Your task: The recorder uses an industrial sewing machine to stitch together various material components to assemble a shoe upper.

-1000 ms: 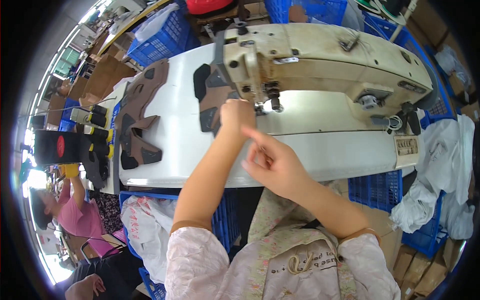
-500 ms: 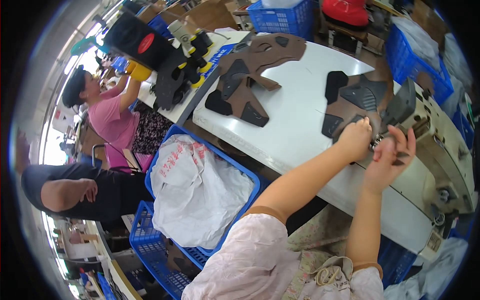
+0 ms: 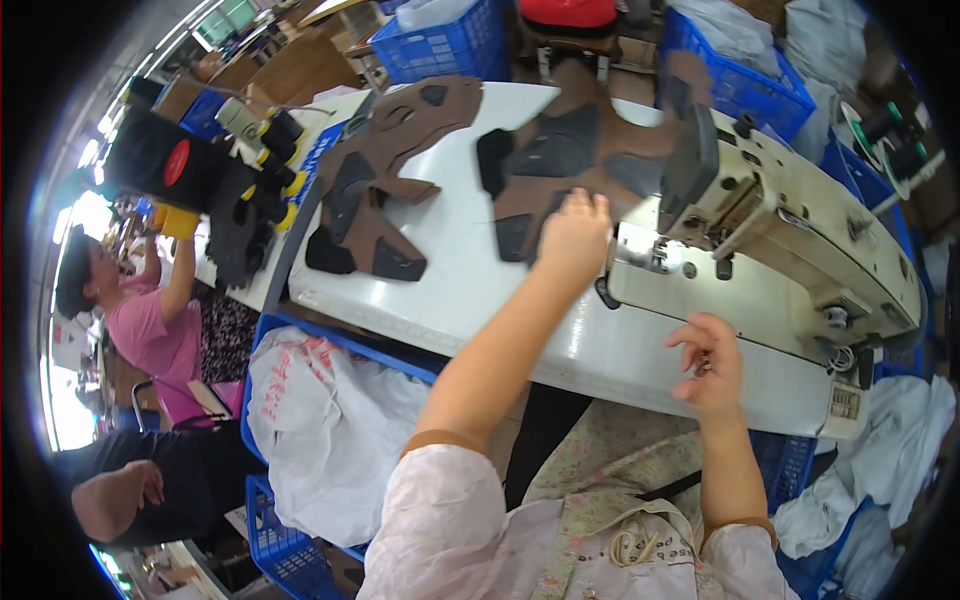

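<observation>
A flat brown shoe upper with black patches (image 3: 548, 145) lies on the white sewing table, left of the sewing machine's head (image 3: 690, 175). My left hand (image 3: 578, 232) is on its near edge, fingers closed together over the material; the thumb is hidden. Nearer to me, above the table's front edge, my right hand (image 3: 712, 365) is raised with curled fingers. Something small and dark shows inside it, too little to name. More brown uppers with black patches (image 3: 350, 185) lie overlapping on the left side of the table.
Blue crates with white sacks (image 3: 330, 410) stand below the table's left front edge. Thread cones (image 3: 270, 150) and a black container (image 3: 150, 155) stand on the adjoining table, where a person in pink (image 3: 150, 325) works. Other blue crates (image 3: 740, 85) stand behind the table.
The view has swung right. My right hand has drawn away from my left, back toward me. The upper under my left hand has shifted slightly left, away from the machine.
</observation>
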`<state>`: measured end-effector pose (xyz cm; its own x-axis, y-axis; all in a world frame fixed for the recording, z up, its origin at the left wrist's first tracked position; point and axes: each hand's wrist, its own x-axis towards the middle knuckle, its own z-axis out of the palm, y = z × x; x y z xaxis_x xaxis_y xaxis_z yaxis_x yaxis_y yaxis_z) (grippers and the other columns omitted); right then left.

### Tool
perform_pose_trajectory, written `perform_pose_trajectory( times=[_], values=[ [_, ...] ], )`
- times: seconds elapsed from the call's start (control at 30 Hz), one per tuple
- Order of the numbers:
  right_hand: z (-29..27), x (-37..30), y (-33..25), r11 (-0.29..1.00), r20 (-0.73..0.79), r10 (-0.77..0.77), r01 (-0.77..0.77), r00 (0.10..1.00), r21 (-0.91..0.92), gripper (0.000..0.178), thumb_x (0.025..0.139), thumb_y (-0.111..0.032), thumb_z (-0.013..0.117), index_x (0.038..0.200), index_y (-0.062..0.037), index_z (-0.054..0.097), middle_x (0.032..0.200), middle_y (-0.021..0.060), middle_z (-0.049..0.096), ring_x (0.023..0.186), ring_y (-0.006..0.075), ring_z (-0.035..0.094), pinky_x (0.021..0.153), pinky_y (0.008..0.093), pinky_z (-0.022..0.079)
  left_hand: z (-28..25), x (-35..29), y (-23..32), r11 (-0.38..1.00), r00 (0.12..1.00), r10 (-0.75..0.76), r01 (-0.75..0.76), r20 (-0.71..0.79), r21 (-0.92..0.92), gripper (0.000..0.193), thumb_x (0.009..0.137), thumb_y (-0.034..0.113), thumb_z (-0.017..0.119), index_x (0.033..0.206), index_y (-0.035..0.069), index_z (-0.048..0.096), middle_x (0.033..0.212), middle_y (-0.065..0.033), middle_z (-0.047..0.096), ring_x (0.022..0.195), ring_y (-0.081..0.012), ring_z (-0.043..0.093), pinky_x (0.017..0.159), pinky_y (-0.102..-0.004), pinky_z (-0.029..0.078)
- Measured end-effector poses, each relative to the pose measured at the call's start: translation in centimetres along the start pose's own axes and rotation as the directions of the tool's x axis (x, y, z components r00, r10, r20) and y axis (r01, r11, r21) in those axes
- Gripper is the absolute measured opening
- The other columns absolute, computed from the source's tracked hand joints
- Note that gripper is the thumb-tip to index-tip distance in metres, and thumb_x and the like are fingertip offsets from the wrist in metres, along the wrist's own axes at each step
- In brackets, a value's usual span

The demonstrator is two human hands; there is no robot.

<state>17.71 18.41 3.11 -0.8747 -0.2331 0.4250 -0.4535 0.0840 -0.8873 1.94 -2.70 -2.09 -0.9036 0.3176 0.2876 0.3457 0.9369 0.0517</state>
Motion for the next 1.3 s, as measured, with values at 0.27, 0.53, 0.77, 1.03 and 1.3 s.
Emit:
perform_pose_trajectory(
  times=[0.27, 0.53, 0.77, 1.03, 1.3],
  values=[
    [5.1, 5.4, 0.2, 0.563, 0.1, 0.733, -0.683, 0.672, 0.466, 0.031, 0.097, -0.028, 0.059, 0.118, -0.0062, 0.054, 0.095, 0.0068, 0.062, 0.071, 0.0072, 0.05, 0.057, 0.021, 0.041, -1.2, -1.6, -4.1, 0.942, 0.98, -0.187, 0.16, -0.064, -0.294, 0.065, 0.077, 0.022, 0.063, 0.136, -0.003, 0.048, 0.142, -0.0224, 0.048, 0.129, -0.0326, 0.049, 0.104, -0.039, 0.043],
    [8.2, 10.0, 6.2, -0.048, 0.296, 0.762, -0.407, 0.576, 0.912, 0.029, 0.098, -0.03, 0.06, 0.11, -0.0041, 0.056, 0.086, 0.0067, 0.056, 0.064, 0.0079, 0.048, 0.049, 0.0184, 0.039, -2.3, -1.6, -3.5, 0.659, 0.923, -0.383, 0.295, 0.029, -0.692, 0.107, 0.071, 0.016, 0.077, 0.155, 0.01, 0.011, 0.142, -0.0196, 0.05, 0.125, -0.0348, 0.054, 0.102, -0.0377, 0.044],
    [9.6, 11.2, 8.3, -0.097, 0.267, 0.778, -0.311, 0.568, 0.945, 0.028, 0.098, -0.03, 0.06, 0.106, -0.0034, 0.058, 0.08, 0.0032, 0.051, 0.06, 0.0071, 0.044, 0.046, 0.0177, 0.036, -2.8, -1.6, -3.3, 0.629, 0.918, -0.396, 0.292, 0.027, -0.721, 0.116, 0.069, 0.008, 0.08, 0.155, 0.012, 0.002, 0.14, -0.0238, 0.051, 0.124, -0.0371, 0.055, 0.104, -0.0382, 0.045],
    [9.4, 12.0, 7.8, -0.027, 0.192, 0.816, -0.297, 0.545, 0.955, 0.025, 0.098, -0.027, 0.059, 0.109, -0.0042, 0.058, 0.077, 0.0021, 0.05, 0.056, 0.0064, 0.042, 0.044, 0.0179, 0.034, -2.7, -1.5, -3.2, 0.669, 0.926, -0.377, 0.26, -0.017, -0.696, 0.119, 0.068, 0.01, 0.082, 0.156, 0.014, 0.0, 0.139, -0.0226, 0.052, 0.122, -0.0374, 0.056, 0.103, -0.039, 0.046],
    [6.1, 4.2, 2.8, 0.164, 0.279, 0.651, -0.49, 0.706, 0.856, 0.033, 0.1, -0.026, 0.053, 0.123, -0.002, 0.054, 0.077, 0.0014, 0.057, 0.05, 0.0054, 0.04, 0.04, 0.0194, 0.029, -1.9, -3.0, -4.2, 0.859, 0.954, -0.232, 0.109, -0.189, -0.501, 0.074, 0.075, 0.019, 0.076, 0.142, 0.011, 0.046, 0.137, -0.0204, 0.054, 0.122, -0.0358, 0.055, 0.101, -0.0411, 0.045]
  ],
)
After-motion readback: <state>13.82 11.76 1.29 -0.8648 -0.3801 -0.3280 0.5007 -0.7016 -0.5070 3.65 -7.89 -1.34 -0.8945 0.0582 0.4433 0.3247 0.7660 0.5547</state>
